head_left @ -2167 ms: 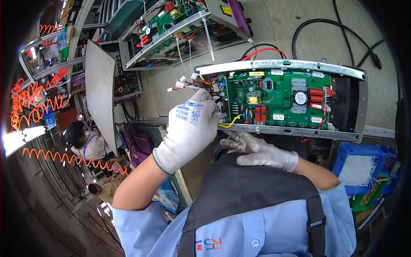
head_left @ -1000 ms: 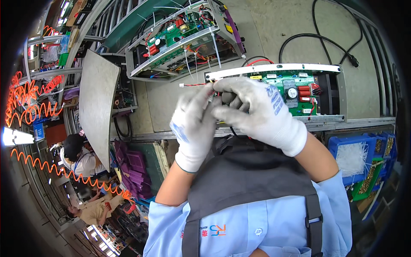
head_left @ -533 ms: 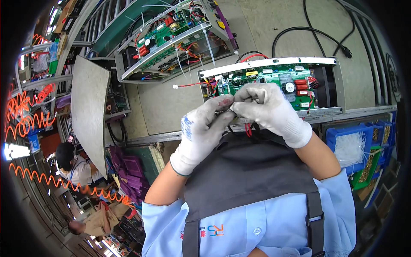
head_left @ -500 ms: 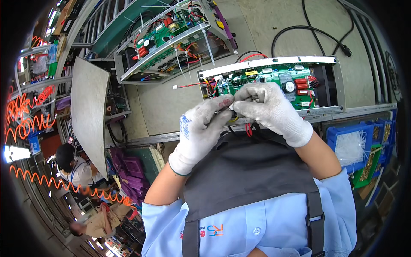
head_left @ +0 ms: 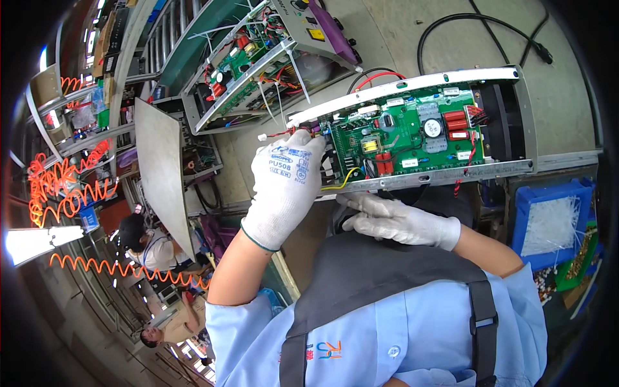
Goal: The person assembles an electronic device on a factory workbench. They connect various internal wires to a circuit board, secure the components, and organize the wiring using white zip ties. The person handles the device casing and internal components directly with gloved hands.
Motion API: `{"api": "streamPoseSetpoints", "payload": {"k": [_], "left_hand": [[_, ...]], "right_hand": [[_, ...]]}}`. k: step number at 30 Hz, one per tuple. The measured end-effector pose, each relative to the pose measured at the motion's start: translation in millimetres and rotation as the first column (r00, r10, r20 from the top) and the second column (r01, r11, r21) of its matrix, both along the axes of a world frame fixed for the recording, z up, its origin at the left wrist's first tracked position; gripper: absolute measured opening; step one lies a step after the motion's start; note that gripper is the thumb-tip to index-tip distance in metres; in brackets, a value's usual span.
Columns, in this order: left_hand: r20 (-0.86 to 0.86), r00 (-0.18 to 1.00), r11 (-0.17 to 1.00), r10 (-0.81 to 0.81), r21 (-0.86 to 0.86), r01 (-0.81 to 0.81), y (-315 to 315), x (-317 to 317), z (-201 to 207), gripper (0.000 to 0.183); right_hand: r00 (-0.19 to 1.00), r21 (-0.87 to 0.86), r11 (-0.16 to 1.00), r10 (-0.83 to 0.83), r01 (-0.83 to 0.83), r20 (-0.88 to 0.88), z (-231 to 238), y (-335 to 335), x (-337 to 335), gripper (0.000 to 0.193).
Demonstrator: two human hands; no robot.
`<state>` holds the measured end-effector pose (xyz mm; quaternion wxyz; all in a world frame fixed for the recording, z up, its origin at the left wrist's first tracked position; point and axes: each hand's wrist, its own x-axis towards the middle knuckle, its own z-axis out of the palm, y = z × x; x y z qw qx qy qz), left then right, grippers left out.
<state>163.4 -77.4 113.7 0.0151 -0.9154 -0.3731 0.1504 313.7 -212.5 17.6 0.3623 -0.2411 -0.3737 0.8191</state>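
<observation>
Reaching into the left end of a long, open silver metal chassis, the person's left hand, in a white knitted glove with blue print, has its fingers bent downward among the wires; whether they pinch anything is hidden, so I cannot tell. The chassis lies on a grey-green worktop, at its near edge, and carries a green circuit board dotted with red, white and yellow components.

Just below the chassis's near rail is the right hand, also white-gloved, its fingers loosely straight and pointing left, slightly apart. A thin yellow wire curves at the chassis's left end, near the left hand. Beyond that hand, a small white plastic connector on red wire sticks out past the chassis's left end.

Above and left of the chassis stands a second, similar open unit with a purple front panel. A thick black power cable loops above the chassis; to its lower right is a blue plastic bin of thin white strips.
</observation>
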Motion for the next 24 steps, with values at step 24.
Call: {"api": "streamPoseSetpoints", "payload": {"k": [24], "left_hand": [[0.220,0.975,0.995,-0.038,-0.086,0.058,12,-17,-10,0.018]], "right_hand": [[0.936,-0.272,0.961,-0.134,0.043,-0.326,2,-12,-11,0.087]]}}
